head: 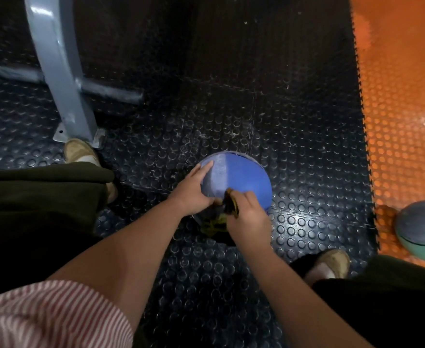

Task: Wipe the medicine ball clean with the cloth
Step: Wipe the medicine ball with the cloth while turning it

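Roughly near-to-far, pale band (219, 169) on medicine ball (246, 179); cloth (230, 204) nearest.

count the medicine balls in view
2: blue ball on the black mat; grey-green ball at the right edge, on the orange mat. Others may be hidden.

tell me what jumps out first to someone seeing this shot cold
The round blue medicine ball in the middle of the black studded floor draws the eye first, with the left hand laid flat on its left side and the right hand gripping a dark yellow-edged cloth against its near side. Next comes the bright orange studded floor mat along the right, where a grey and green ball sits at the picture's edge.
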Demonstrator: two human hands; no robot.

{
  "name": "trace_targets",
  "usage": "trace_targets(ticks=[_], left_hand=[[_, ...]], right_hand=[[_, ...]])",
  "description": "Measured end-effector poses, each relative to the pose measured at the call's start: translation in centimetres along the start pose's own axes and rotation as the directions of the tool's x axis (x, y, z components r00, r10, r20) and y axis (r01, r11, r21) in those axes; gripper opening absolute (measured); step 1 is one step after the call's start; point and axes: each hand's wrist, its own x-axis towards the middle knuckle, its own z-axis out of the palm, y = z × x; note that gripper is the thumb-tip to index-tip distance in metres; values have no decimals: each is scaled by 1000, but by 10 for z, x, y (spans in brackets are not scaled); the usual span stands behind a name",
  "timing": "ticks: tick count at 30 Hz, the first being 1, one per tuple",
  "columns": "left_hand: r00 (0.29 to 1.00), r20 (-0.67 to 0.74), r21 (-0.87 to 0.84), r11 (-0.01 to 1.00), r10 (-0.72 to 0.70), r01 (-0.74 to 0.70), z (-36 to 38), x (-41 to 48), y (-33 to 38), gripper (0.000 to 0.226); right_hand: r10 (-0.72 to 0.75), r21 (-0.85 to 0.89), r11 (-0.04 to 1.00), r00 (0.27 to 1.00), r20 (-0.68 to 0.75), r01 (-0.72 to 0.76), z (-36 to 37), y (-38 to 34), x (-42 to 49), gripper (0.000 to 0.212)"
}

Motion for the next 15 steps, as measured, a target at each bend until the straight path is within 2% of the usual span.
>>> trace_targets(ticks=[3,5,7,10,15], left_hand=[[999,30,41,999,9,-10,0,-4,0,101],[999,36,41,999,19,-20,-1,-5,1,99],[999,30,22,1000,16,-17,-3,-3,2,98],[1000,14,16,1000,11,-11,-3,-2,6,95],[1000,-1,-21,1000,0,0,-3,-1,11,89]], right_hand=[[-36,23,999,999,32,35,10,9,-23,51],[-44,31,999,999,29,43,7,7,-17,37],[-2,-46,999,1000,3,2,-1,0,4,26],[102,-78,992,995,7,-102,-12,-11,47,26],[58,-106,992,995,-79,-66,1,-6,34,34]])
